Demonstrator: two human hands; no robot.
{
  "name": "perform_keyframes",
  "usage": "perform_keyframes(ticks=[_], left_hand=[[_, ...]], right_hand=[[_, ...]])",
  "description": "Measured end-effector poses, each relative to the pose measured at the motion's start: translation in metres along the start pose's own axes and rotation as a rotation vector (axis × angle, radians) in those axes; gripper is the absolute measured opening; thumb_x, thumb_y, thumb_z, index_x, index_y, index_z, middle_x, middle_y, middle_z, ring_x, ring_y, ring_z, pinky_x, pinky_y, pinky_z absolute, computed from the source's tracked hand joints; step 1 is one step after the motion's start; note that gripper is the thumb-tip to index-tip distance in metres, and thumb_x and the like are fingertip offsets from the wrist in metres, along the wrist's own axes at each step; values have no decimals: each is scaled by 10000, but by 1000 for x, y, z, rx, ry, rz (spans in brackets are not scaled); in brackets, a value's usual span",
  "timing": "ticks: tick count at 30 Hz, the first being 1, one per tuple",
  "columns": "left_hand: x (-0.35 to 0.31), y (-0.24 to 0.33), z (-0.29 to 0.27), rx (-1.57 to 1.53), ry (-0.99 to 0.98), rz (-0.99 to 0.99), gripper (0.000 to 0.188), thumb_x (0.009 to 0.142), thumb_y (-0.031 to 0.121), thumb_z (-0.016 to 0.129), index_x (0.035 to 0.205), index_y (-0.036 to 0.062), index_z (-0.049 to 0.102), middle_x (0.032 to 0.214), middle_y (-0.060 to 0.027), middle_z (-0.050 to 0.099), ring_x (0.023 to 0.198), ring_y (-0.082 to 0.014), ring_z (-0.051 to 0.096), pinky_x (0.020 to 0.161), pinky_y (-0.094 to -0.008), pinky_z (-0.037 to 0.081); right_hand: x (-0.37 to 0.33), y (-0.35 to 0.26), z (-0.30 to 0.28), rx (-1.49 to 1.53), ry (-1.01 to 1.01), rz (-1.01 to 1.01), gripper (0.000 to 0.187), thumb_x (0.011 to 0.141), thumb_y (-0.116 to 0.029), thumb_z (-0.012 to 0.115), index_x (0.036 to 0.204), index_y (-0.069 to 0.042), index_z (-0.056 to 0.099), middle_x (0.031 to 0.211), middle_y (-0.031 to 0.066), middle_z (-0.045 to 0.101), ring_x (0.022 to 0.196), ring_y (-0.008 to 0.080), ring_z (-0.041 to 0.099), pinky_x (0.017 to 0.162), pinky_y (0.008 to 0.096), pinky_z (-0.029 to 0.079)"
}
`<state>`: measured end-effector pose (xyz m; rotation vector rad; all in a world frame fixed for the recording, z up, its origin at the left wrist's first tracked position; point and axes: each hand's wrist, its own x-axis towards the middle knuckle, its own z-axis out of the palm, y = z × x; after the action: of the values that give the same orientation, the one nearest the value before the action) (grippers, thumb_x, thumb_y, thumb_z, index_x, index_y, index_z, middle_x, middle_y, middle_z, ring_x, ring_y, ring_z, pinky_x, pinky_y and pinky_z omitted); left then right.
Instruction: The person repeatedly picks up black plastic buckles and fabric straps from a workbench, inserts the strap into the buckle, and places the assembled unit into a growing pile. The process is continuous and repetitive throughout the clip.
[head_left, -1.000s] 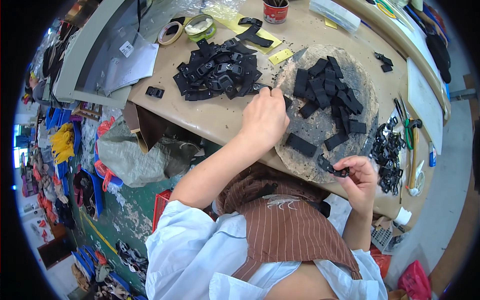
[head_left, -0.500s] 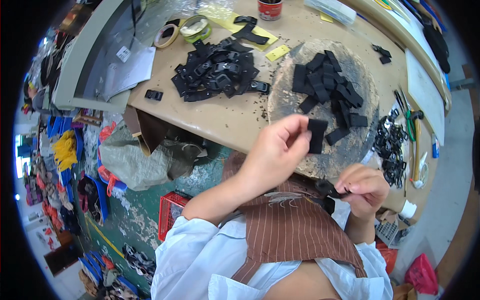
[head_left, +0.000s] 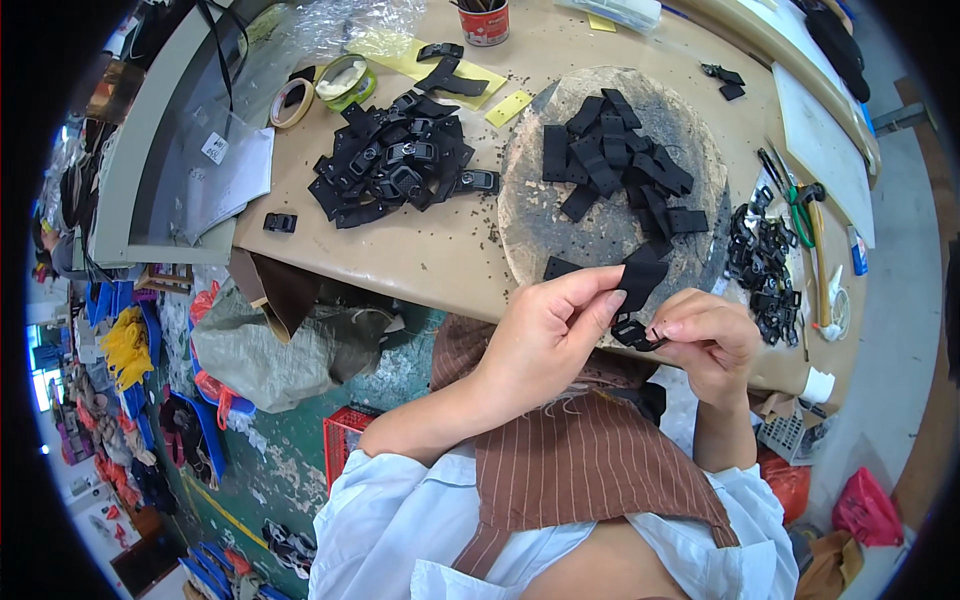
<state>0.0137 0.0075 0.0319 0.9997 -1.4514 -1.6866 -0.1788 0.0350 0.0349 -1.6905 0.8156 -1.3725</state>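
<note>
L hand [head_left: 552, 332] grip pinching flat matte blk strap [head_left: 642, 284], ctr-right of frame; R hand [head_left: 710, 336] grip pinching shiny blk buckle [head_left: 630, 334] just below, contact unclear. Rough round slab [head_left: 528, 215] w/ strap pile [head_left: 597, 168] upper ctr-right, on smooth tan desk [head_left: 385, 265].

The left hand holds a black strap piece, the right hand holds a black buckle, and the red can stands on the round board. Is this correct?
Not quite: the head view shows the red can standing on the table, apart from the round board. The left hand holds a black strap piece, the right hand a black buckle.
</note>
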Motion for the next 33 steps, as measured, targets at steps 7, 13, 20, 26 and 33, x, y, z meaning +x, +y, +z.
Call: perform_keyframes(ticks=[7,13,20,26,33], left_hand=[[1,-6,3,44,30,74,217,888,63,560,1075,-41,598,790,-72,661,700,-71,581,627,-236,476],[-7,-3,13,-35,-27,42,239,911,47,502,1127,-23,575,844,-65,669,749,-79,597,644,-242,479],[-6,-7,9,-79,-130,-63,284,936,50,464,1206,-3,534,975,-38,624,861,-67,565,726,-220,481],[-11,-9,7,-56,-188,-72,292,942,54,462,1219,-11,528,1024,-30,623,890,-63,573,751,-206,479],[-7,-8,8,164,-87,203,274,861,66,574,1131,24,596,952,-153,657,833,-202,662,691,-250,504]], right_hand=[[3,-1,-2,-47,-32,0,253,674,77,709,900,-18,648,793,113,656,729,224,635,643,295,490],[-4,7,-1,78,101,280,210,736,71,680,933,17,634,877,104,635,768,149,616,671,249,481],[-9,10,-2,107,104,267,243,719,71,700,946,27,625,913,104,584,800,142,575,713,240,467],[-9,5,3,173,151,353,237,715,75,701,934,30,621,912,84,544,824,133,544,743,237,452],[4,-7,3,63,78,477,235,728,13,694,956,-14,642,882,46,541,785,108,526,698,230,431]])
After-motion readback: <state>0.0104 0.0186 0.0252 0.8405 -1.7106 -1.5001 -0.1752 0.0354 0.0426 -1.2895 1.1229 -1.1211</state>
